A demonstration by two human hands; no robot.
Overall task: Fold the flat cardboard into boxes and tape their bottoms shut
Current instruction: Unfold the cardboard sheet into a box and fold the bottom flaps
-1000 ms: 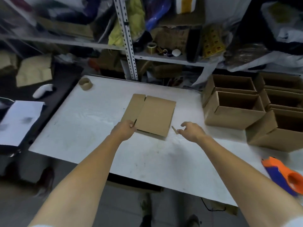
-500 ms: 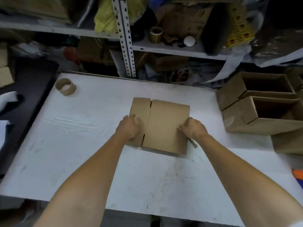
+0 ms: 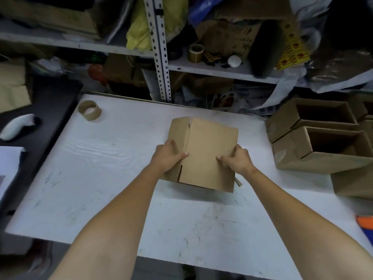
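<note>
Head view: left hand [image 3: 167, 158] and right hand [image 3: 235, 160] grip the cardboard [image 3: 210, 150] by its side edges with curled fingers [image 3: 181, 155], at the table [image 3: 101, 178] middle. Opening begins, I think; next, press it into a box.

At the middle of the table [image 3: 121, 178], flat cardboard [image 3: 207, 154], left hand [image 3: 168, 157] gripping its left edge, right hand [image 3: 236, 160] gripping its right edge, tape ring [image 3: 89, 110] on the table's far left corner, open boxes [image 3: 292, 152] on the table to the right, shelf [image 3: 212, 70] behind the table.
</note>
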